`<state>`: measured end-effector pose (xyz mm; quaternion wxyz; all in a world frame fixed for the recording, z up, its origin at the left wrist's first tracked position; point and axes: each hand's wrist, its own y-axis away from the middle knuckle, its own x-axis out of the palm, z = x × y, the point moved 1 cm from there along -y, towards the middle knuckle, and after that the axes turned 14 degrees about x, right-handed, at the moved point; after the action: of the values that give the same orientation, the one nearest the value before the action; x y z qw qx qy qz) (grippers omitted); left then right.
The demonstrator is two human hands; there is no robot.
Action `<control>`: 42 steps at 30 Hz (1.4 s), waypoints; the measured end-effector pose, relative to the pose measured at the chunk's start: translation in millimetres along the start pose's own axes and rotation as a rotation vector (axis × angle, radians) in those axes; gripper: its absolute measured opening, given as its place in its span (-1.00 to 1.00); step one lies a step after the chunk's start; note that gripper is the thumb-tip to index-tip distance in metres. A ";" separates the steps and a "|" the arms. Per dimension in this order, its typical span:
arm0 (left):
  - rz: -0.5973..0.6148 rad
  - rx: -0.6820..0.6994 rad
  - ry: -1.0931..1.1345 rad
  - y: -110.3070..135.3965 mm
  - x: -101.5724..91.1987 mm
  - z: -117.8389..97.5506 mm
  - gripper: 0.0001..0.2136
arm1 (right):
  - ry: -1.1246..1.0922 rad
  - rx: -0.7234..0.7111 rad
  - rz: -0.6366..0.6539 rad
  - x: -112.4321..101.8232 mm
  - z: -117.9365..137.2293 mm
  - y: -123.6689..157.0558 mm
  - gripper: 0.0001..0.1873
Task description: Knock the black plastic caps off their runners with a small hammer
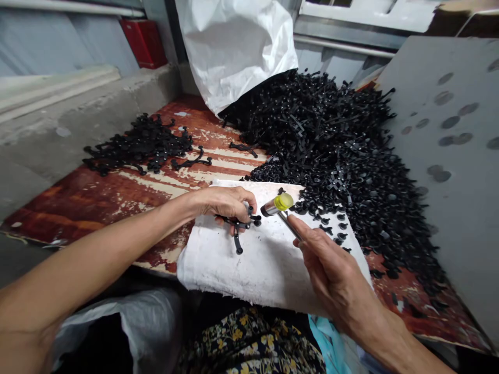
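Observation:
My right hand (329,257) is closed round the metal handle of a small hammer (277,204), its head dark at one end and translucent yellow at the other. The head hovers just right of my left hand (230,201), above a folded white cloth (222,267). My left fingers are bent round a few slim black plastic pieces (237,241) with round ends, held at the cloth. One piece points toward me from under the fingers; exactly how many are gripped is hidden. Small black round-ended parts (341,226) lie scattered along the cloth's right side.
A large heap of black parts (331,124) spills from a white sack (241,47) at the back right. Left on the worn red board (128,200) is a smaller pile of long black pieces (144,143). A grey panel (440,130) stands at right, a concrete ledge (78,111) at left.

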<state>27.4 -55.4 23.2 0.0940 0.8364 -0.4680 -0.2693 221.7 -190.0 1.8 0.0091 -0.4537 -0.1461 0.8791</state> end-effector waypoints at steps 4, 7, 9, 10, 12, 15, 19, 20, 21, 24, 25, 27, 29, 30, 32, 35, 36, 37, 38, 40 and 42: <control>0.007 -0.007 -0.029 -0.9 -1.2 -5.9 -0.68 | 0.017 -0.018 -0.020 0.7 -1.7 -2.3 -0.38; 0.012 -0.043 -0.013 -2.0 -1.4 -6.7 -0.66 | 0.070 -0.031 0.036 1.6 -3.0 -3.1 -0.39; 0.019 -0.049 0.004 -2.2 -1.3 -6.1 -0.65 | 0.028 -0.044 0.005 0.5 -1.4 -2.1 -0.35; 0.017 -0.045 0.003 -1.9 -1.2 -6.1 -0.65 | -0.017 -0.056 -0.036 -0.4 0.0 -1.3 -0.31; 0.002 -0.027 -0.010 -1.0 -1.1 -6.7 -0.68 | -0.079 -0.074 -0.113 -1.5 2.7 0.1 -0.24; -0.021 -0.036 -0.013 0.7 -0.9 -7.3 -0.72 | 0.012 -0.097 -0.046 0.5 3.9 1.5 -0.21; -0.026 -0.039 0.006 1.2 -0.6 -5.4 -0.70 | 0.006 -0.068 -0.060 1.1 1.6 4.2 -0.24; -0.028 -0.026 0.009 1.0 -0.4 -5.0 -0.70 | -0.025 -0.057 -0.100 0.8 0.9 4.7 -0.24; -0.027 -0.017 0.013 0.8 -0.1 -4.7 -0.70 | -0.035 -0.056 -0.113 0.9 0.4 4.8 -0.23; -0.022 -0.028 0.019 -0.1 0.9 -4.0 -0.70 | 0.081 -0.118 -0.018 2.5 -0.1 3.0 -0.27; -0.016 -0.034 0.017 -0.6 1.2 -3.5 -0.69 | 0.089 -0.094 0.024 2.6 -0.1 2.1 -0.29; -0.008 -0.050 0.026 -1.7 1.4 -1.7 -0.67 | 0.018 -0.065 -0.059 0.4 1.1 1.2 -0.30; -0.007 -0.070 0.045 -2.9 1.4 1.4 -0.71 | -0.016 -0.057 -0.133 -0.8 2.4 1.0 -0.29; -0.006 -0.080 0.061 -3.4 1.5 3.2 -0.75 | 0.006 -0.064 -0.126 -0.3 2.7 0.8 -0.29; -0.004 -0.083 0.071 -3.6 2.2 6.7 -0.88 | 0.099 -0.057 -0.015 2.6 1.7 -0.5 -0.33; -0.051 -0.042 0.021 -1.1 3.7 10.6 -0.99 | 0.061 0.016 0.055 4.0 -2.2 -2.8 -0.41; -0.087 -0.025 -0.014 0.4 3.9 11.5 -0.98 | 0.006 0.041 0.020 2.8 -3.7 -2.9 -0.44; -0.123 -0.007 -0.048 2.1 3.9 12.4 -0.97 | -0.049 0.060 -0.028 1.0 -5.4 -2.5 -0.46; -0.153 0.017 -0.074 3.8 3.5 13.0 -0.96 | -0.100 0.085 -0.073 -1.1 -7.4 -1.4 -0.48; -0.175 0.087 -0.097 5.8 1.8 13.7 -0.91 | -0.185 0.185 -0.100 -5.0 -12.6 2.4 -0.53; -0.137 0.184 -0.088 5.1 -0.7 13.2 -0.86 | -0.294 0.349 -0.068 -7.6 -18.3 8.0 -0.56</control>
<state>16.4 -56.3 14.5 -0.0225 0.8590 -0.4360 -0.2673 241.7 -194.3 -4.2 0.0956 -0.3072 -0.0070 0.9468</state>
